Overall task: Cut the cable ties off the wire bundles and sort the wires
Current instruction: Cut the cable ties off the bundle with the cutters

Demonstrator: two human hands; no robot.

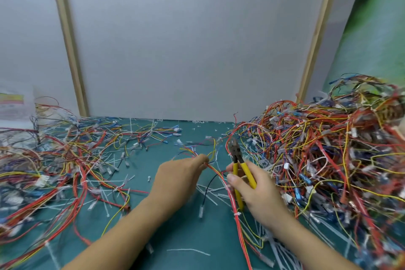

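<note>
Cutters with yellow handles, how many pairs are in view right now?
1: the cutters in the right hand, nose pointing away, just right of the wire bundle that the left hand pinches. The left wire heap and right wire heap could hide another pair.

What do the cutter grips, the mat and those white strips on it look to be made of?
Cutter grips, held in the right hand: glossy yellow, likely a plastic or rubber sleeve over dark metal. Mat: matte teal, flat and seamless, probably rubber or vinyl. White strips: thin, stiff-looking, likely nylon tie offcuts.
</note>
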